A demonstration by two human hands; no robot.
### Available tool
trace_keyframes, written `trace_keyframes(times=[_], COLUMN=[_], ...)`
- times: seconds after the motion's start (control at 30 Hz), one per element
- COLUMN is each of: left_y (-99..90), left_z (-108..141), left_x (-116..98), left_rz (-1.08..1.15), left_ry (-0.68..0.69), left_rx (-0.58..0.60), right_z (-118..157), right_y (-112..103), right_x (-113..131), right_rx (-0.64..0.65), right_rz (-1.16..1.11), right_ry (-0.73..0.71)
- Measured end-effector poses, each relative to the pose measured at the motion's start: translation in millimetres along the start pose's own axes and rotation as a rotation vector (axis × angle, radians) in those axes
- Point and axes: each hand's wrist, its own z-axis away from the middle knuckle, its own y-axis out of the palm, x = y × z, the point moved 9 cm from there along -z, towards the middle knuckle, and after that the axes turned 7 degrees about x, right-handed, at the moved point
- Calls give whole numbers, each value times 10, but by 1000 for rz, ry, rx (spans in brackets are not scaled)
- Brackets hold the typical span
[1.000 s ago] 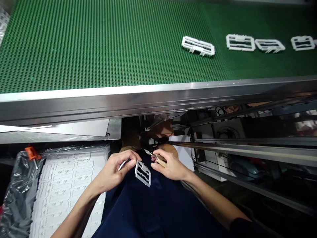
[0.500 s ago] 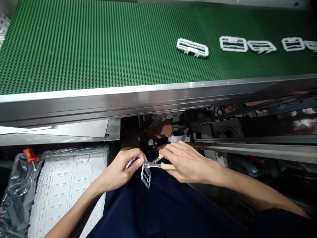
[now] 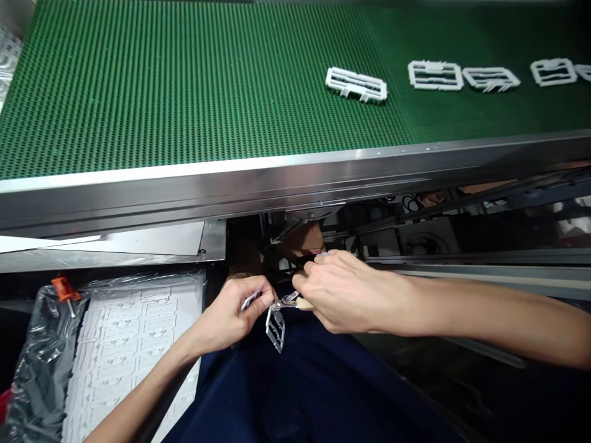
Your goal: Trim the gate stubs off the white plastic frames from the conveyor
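Observation:
Between thumb and fingers, my left hand (image 3: 242, 307) pinches a white plastic frame (image 3: 276, 332), whose lower part hangs down over my dark blue clothing. My right hand (image 3: 339, 292) is closed round the cream handles of a pair of nippers (image 3: 302, 304). Their metal jaws meet the frame right by my left fingertips; whether the blades bite into the plastic is too small to tell. Most of the handles are hidden by my right hand. Part of the frame is covered by my left fingers.
A green conveyor belt (image 3: 207, 80) with a metal edge (image 3: 258, 178) runs across the top. Several white frames (image 3: 357, 85) lie on it. At lower left, a box lined with clear plastic holds flat sheets of white parts (image 3: 124, 351). An orange-handled screwdriver (image 3: 65, 289) rests at its corner.
The nippers' handles have been squeezed together in my right hand, which has turned slightly. My left hand keeps its hold on the frame. The view has shifted a little.

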Motion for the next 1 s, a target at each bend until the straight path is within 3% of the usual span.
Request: trace_keyframes(times=[0.2,0.37,0.57,0.73,0.87,1.0], left_y=[-8,-31,258,270,265,191], left_z=[-37,-58,-137,-225,-257,-249], left_x=[27,85,359,658,647,598], left_rz=[21,197,533,844,1122,1188], left_ry=[-11,-34,-24,-138,-162,-157], left_rx=[-1,-41,58,-99,-90,-88], right_z=[-66,13,157,139,84,47], right_y=[33,202,585,779,751,674], right_x=[-73,-372,-740,-712,-602,-535], right_rx=[71,62,12,-135,-301,-364], right_rz=[-72,-283,-504,-611,-545,-479], right_ry=[3,111,346,429,383,328])
